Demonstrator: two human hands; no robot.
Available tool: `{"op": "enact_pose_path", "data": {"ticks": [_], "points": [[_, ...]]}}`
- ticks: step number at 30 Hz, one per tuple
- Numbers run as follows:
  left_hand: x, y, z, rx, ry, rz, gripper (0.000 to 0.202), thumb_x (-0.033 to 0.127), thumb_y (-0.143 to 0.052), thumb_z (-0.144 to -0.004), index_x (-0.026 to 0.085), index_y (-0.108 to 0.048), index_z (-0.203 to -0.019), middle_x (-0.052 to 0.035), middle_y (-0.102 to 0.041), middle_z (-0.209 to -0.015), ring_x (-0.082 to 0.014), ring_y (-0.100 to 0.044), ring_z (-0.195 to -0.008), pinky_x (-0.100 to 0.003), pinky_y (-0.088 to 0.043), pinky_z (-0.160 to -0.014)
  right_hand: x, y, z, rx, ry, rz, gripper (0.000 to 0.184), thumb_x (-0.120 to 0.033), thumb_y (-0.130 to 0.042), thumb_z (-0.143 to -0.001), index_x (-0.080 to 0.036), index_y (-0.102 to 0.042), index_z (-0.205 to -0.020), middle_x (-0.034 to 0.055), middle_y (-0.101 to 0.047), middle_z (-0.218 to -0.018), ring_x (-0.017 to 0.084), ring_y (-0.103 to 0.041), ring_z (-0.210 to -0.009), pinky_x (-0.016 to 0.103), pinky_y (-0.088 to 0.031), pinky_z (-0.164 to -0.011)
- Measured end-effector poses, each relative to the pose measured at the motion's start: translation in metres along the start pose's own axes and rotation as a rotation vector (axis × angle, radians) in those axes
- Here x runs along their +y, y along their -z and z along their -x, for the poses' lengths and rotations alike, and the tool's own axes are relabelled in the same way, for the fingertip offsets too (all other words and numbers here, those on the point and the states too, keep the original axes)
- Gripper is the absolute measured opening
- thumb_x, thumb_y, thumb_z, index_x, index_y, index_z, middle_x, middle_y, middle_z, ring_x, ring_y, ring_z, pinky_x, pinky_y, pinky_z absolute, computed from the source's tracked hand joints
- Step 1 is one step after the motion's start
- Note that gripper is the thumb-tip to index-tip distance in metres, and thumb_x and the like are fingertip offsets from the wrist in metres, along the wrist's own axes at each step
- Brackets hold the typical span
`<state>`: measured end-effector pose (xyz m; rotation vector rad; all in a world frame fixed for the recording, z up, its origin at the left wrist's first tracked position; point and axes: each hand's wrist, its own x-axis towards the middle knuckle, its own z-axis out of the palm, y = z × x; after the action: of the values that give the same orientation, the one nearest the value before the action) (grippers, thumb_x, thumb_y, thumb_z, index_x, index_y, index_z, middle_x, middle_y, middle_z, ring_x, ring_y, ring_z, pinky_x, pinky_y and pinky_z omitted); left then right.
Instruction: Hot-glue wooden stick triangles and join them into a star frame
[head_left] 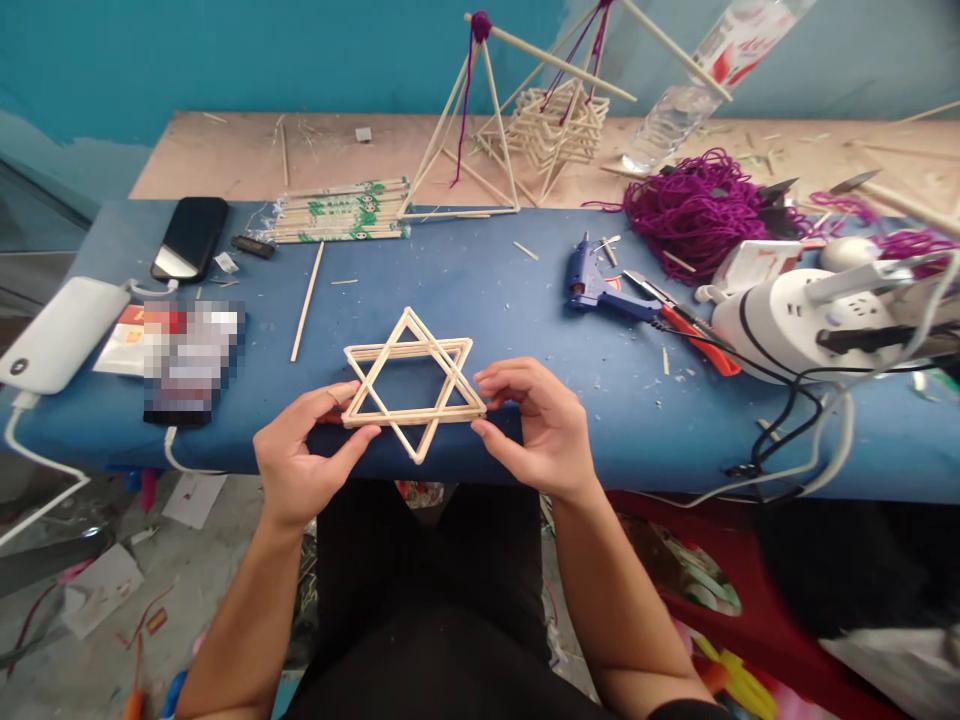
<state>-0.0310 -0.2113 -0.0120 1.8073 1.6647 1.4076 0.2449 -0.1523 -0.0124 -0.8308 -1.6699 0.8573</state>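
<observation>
A six-pointed star [416, 415] built from pale wooden sticks is in front of me at the near edge of the blue-covered table. My left hand [306, 455] pinches its left lower corner between thumb and fingers. At the opposite corner, the thumb and curled fingers of my right hand [546, 430] close on the tip. The star is slightly tilted, and its sticks are stacked in layers. A single loose stick [307, 302] lies beyond my left hand. Farther right rests a blue glue gun [592, 283].
Wrapped stick packs [341, 212] lie at the back, beside a stick frame [489, 85] with purple yarn. A yarn heap [694, 215], red-handled cutter [697, 335] and round power strip [780, 325] with cables occupy the right. Phones [191, 235] and a white power bank [64, 335] lie left.
</observation>
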Motion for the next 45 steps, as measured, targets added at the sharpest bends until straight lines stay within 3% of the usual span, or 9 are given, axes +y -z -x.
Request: {"op": "enact_pose_path", "data": {"ticks": [6,13,23,30,34,38,45], "points": [[0.003,0.001,-0.002,-0.014,-0.039,-0.013,0.039,0.02,-0.093,-0.085,0.021,-0.083,-0.123,-0.0089,-0.085,-0.118,-0.0235,-0.081,-0.099,-0.034,-0.068,-0.085,-0.003,-0.002,-0.003,-0.029,0.059,0.068,0.028,-0.015,-0.082,-0.088,-0.024,-0.079,-0.115,0.0102,-0.079,-0.117,0.022,-0.076,-0.1,0.033,-0.066,-0.071],[0.007,-0.002,-0.009,0.003,-0.126,-0.033,0.013,0.017,-0.088,-0.089,0.021,-0.083,-0.101,-0.0105,-0.086,-0.116,-0.0266,-0.083,-0.102,-0.039,-0.066,-0.089,-0.005,-0.004,-0.004,-0.009,0.084,0.139,0.019,-0.014,-0.079,-0.091,-0.024,-0.082,-0.108,0.0095,-0.081,-0.112,0.021,-0.078,-0.093,0.033,-0.068,-0.07],[0.01,-0.001,-0.009,0.012,-0.142,-0.073,0.016,0.019,-0.087,-0.09,0.021,-0.086,-0.106,-0.0102,-0.087,-0.111,-0.0268,-0.084,-0.096,-0.04,-0.068,-0.087,-0.009,-0.005,-0.006,-0.006,0.09,0.155,0.021,-0.014,-0.078,-0.091,-0.024,-0.081,-0.109,0.0088,-0.082,-0.11,0.019,-0.078,-0.087,0.032,-0.068,-0.068],[0.011,-0.002,-0.01,0.0,-0.247,-0.092,0.02,0.018,-0.087,-0.089,0.021,-0.082,-0.108,-0.012,-0.087,-0.114,-0.0276,-0.084,-0.096,-0.04,-0.067,-0.085,-0.008,-0.006,-0.005,-0.01,0.108,0.206,0.026,-0.012,-0.078,-0.09,-0.025,-0.08,-0.112,0.009,-0.082,-0.111,0.021,-0.08,-0.091,0.033,-0.07,-0.074],[0.012,-0.003,-0.012,0.032,-0.225,-0.113,0.008,0.018,-0.077,-0.096,0.021,-0.082,-0.103,-0.0094,-0.087,-0.108,-0.0257,-0.084,-0.095,-0.038,-0.068,-0.086,-0.008,-0.006,-0.004,-0.016,0.115,0.245,0.026,-0.014,-0.077,-0.09,-0.026,-0.079,-0.113,0.0092,-0.083,-0.111,0.024,-0.081,-0.099,0.038,-0.071,-0.083],[0.015,-0.005,-0.014,0.026,-0.22,-0.166,0.003,0.018,-0.078,-0.097,0.021,-0.079,-0.099,-0.0083,-0.086,-0.104,-0.0239,-0.083,-0.096,-0.035,-0.067,-0.089,-0.007,-0.006,-0.004,-0.015,0.115,0.237,0.026,-0.014,-0.077,-0.09,-0.026,-0.078,-0.112,0.0095,-0.082,-0.111,0.024,-0.08,-0.098,0.039,-0.071,-0.082],[0.023,0.001,-0.019,0.017,-0.26,-0.24,0.029,0.028,-0.085,-0.09,0.019,-0.077,-0.117,-0.0133,-0.081,-0.112,-0.03,-0.079,-0.105,-0.041,-0.066,-0.094,-0.006,-0.001,-0.003,-0.015,0.074,0.108,0.032,-0.019,-0.08,-0.088,-0.026,-0.076,-0.119,0.0117,-0.077,-0.116,0.024,-0.075,-0.095,0.035,-0.066,-0.067]]}}
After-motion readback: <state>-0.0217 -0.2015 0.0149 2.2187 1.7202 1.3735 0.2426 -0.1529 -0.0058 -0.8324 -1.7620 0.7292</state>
